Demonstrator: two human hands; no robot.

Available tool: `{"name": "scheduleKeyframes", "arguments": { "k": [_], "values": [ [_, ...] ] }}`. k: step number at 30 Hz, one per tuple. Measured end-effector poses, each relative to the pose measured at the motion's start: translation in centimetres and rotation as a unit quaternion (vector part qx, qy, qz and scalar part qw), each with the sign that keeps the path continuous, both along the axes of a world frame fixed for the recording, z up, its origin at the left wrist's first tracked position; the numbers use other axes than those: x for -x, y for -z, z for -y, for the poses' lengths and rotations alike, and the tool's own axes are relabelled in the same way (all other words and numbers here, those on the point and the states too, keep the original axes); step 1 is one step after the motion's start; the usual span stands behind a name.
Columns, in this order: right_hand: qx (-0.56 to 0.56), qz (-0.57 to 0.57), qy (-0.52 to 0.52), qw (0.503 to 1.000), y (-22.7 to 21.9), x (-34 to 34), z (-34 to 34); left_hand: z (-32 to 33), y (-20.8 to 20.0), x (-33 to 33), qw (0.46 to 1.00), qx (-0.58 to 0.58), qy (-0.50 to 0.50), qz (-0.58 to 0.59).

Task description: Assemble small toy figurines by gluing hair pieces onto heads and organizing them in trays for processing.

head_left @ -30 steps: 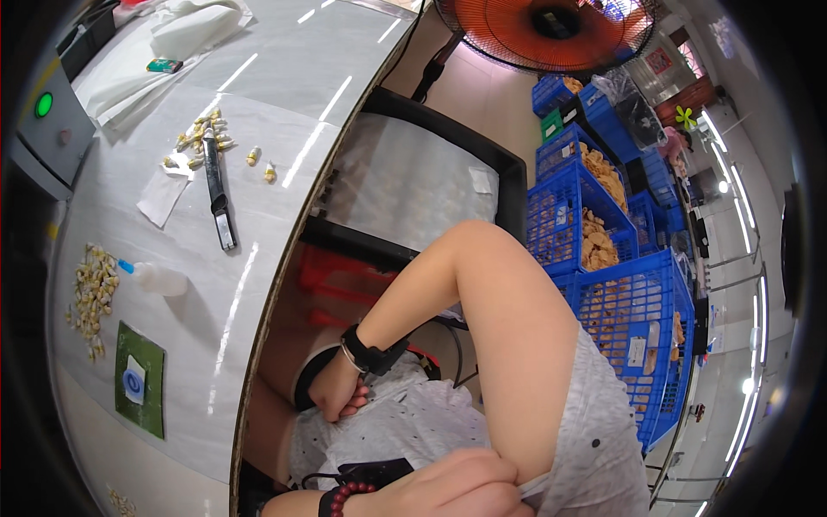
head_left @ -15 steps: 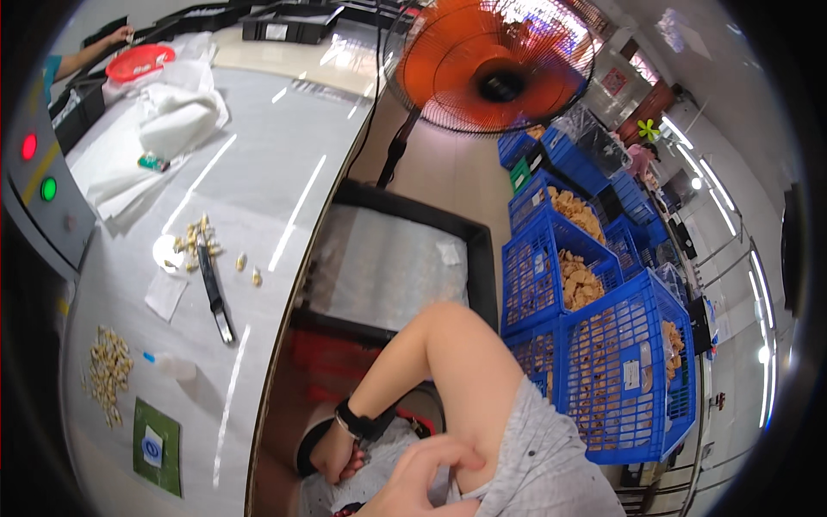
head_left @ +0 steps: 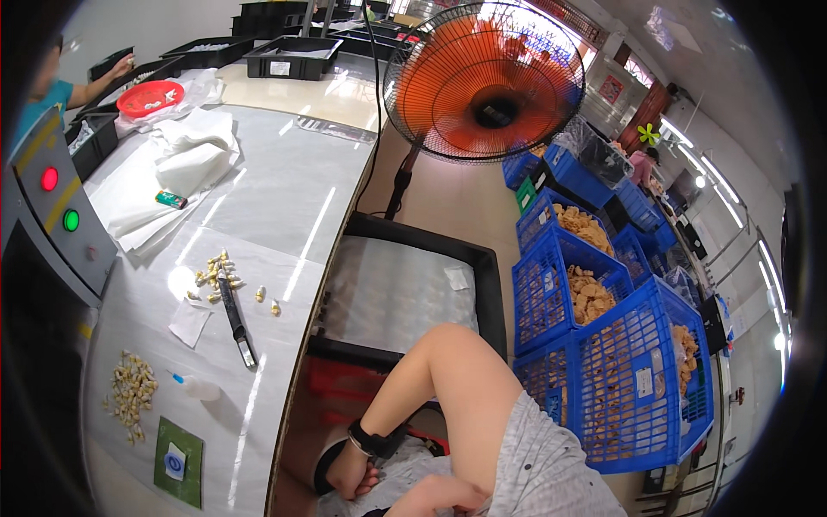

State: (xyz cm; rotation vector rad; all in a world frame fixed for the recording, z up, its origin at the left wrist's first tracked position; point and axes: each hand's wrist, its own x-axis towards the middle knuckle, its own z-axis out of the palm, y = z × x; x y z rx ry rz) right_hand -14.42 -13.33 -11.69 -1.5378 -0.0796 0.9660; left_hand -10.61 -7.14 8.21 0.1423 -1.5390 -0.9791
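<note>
Head view suggests a pause, the right hand point(head_left: 349, 471) curled closed, the left hand point(head_left: 435, 495) with its fingers, grip unclear, by the grey sleeve point(head_left: 547, 457) just rightward; moving on would call for withdrawing them.

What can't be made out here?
Head view, left hand: partly cut off by the lower edge.
Head view, right hand: palm hidden by curled fingers.
Head view, black tray: interior obscured by cloudy sheet.
Head view, co-worker: partly hidden behind grey machine.
</note>
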Motion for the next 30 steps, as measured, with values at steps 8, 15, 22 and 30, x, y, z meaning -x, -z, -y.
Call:
{"name": "scheduleKeyframes", "arguments": {
  "k": [8, 15, 22, 30],
  "values": [
    [-0.005, 0.012, -0.005, 1.000, -1.3, -0.3, -0.2, -1.5, 0.8, 0.3, 0.997, -0.004, -0.078, -0.006],
    [0.006, 0.009, -0.006, 1.000, 0.4, -0.3, -0.8, -0.1, -1.2, -0.5, 0.996, 0.039, -0.075, 0.001],
    [-0.030, -0.009, -0.017, 0.999, 1.9, -0.2, -1.1, 0.8, -2.4, -1.5, 0.992, 0.033, -0.047, 0.109],
    [0.001, 0.014, -0.005, 1.000, -0.4, -0.4, -0.7, 0.4, -2.3, -2.3, 0.981, 0.085, -0.029, 0.171]
  ]
}}
